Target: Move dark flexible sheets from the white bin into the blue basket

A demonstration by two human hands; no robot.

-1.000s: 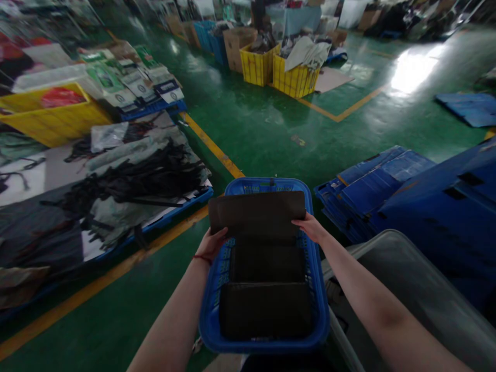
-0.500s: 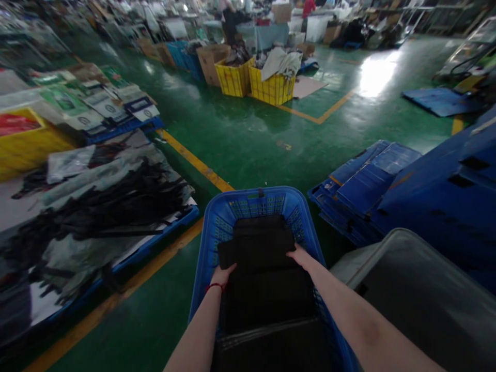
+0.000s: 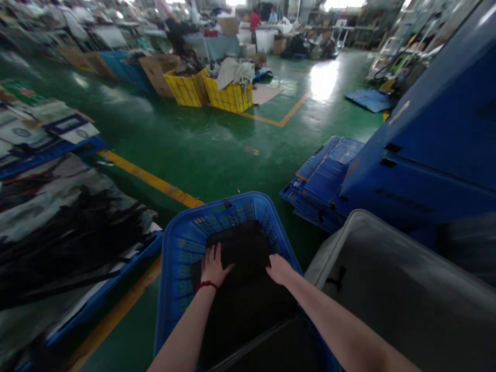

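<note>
Left hand (image 3: 213, 268) is resting spread-fingered on dark flat pieces (image 3: 250, 297) inside the near blue basket (image 3: 164, 258), while right hand (image 3: 279, 269) is curling at their right side, its grip one I am failing to tell.

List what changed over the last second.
The dark panel, earlier held above the blue basket, has gone down into it. The left hand has released its edge grip, fingers spread on top; the right hand is at the right side, grip unclear. The view swung right. Unchanged: yellow crates standing beyond.
</note>
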